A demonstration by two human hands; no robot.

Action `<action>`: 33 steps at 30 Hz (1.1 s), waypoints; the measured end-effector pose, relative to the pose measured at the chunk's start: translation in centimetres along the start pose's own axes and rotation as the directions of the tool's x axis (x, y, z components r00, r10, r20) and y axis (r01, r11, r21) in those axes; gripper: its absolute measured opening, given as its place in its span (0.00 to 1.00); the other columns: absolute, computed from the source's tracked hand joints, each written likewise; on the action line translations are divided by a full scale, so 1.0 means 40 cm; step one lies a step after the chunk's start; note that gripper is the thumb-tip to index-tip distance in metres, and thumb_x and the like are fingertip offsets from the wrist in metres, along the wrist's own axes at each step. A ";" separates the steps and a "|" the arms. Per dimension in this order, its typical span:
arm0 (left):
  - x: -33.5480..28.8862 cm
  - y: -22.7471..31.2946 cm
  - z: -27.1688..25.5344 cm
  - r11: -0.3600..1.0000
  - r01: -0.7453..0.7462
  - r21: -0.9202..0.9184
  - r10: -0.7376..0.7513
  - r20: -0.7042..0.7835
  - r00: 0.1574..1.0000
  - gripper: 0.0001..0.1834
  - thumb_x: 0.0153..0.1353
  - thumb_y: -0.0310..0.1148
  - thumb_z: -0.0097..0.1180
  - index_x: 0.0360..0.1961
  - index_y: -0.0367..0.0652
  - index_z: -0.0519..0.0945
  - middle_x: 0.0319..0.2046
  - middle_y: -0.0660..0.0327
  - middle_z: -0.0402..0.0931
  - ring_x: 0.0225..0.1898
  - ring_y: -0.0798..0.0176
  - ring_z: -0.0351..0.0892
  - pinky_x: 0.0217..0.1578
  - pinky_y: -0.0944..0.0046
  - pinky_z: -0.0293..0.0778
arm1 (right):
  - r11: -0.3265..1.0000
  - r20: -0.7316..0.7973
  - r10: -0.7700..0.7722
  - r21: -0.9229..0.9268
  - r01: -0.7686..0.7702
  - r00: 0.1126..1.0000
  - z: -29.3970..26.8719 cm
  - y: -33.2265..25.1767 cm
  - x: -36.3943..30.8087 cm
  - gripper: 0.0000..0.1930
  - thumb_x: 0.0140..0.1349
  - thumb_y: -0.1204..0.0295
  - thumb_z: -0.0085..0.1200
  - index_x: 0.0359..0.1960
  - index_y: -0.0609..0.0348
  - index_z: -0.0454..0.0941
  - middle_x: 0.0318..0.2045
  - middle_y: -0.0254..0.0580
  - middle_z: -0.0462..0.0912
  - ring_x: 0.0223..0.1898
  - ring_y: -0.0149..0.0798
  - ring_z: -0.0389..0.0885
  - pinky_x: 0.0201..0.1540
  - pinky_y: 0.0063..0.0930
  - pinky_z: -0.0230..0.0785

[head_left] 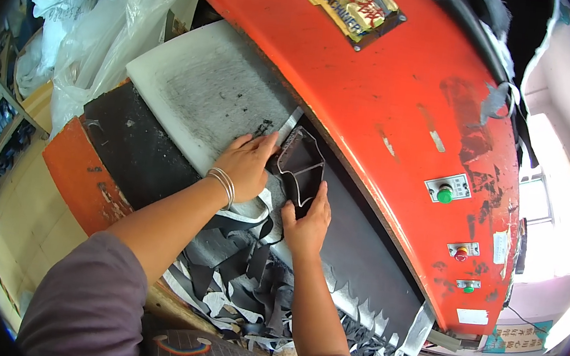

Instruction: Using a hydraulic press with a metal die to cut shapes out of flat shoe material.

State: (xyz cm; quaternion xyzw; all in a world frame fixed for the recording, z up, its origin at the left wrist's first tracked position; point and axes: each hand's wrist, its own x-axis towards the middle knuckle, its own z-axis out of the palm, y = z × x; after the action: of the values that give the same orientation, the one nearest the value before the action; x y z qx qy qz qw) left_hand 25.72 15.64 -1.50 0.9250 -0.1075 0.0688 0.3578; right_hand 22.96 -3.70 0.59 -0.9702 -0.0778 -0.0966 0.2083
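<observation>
A metal-edged cutting die [302,163] with crossbars lies on black sheet material [362,238] under the red press beam. My right hand [307,228] grips its near end, thumb on one side and fingers on the other. My left hand [246,163], with bracelets at the wrist, lies with fingers stretched out on the board's edge beside the die, fingertips close to its left side. Its thumb is hidden. Under that hand, the worn white cutting board [201,86] is smudged with black dust.
The red press beam [376,104] slants along the far side, with a green button [444,194] and a red button [461,253]. Black and grey offcuts [245,288] hang along the near edge. Clear plastic bags [116,35] stand at the left.
</observation>
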 end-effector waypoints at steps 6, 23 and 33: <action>0.011 0.025 -0.002 0.969 0.057 -0.240 -0.088 -0.121 0.989 0.36 0.54 0.25 0.47 0.67 0.37 0.55 0.58 0.53 0.72 0.61 0.54 0.67 0.64 0.55 0.56 | 0.990 -0.086 -0.072 0.114 0.082 0.994 -0.096 0.043 -0.045 0.42 0.54 0.62 0.60 0.65 0.71 0.54 0.61 0.64 0.64 0.65 0.59 0.58 0.67 0.44 0.49; 0.306 0.802 0.067 0.719 -0.652 -0.241 0.612 -0.227 0.758 0.19 0.63 0.43 0.49 0.21 0.40 0.78 0.19 0.48 0.76 0.26 0.40 0.77 0.33 0.47 0.73 | 0.908 -0.964 0.258 0.221 -0.356 0.060 -1.020 0.897 -0.066 0.33 0.72 0.51 0.29 0.66 0.68 0.55 0.68 0.60 0.52 0.68 0.56 0.53 0.69 0.44 0.49; -0.117 0.457 0.001 0.994 -0.064 -0.092 0.098 0.436 0.894 0.22 0.63 0.49 0.46 0.26 0.42 0.79 0.28 0.49 0.79 0.33 0.42 0.80 0.37 0.44 0.74 | 0.910 -0.877 0.410 0.410 -0.055 0.251 -0.940 0.708 -0.240 0.37 0.67 0.50 0.42 0.68 0.64 0.50 0.68 0.56 0.52 0.68 0.49 0.54 0.67 0.45 0.48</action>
State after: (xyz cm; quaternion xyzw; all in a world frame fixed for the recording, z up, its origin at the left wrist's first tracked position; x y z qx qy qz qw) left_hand 16.64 3.13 9.33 0.8971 -0.2264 -0.1313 0.3558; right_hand 13.25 -46.03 21.10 -0.6767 0.1940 -0.6078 0.3674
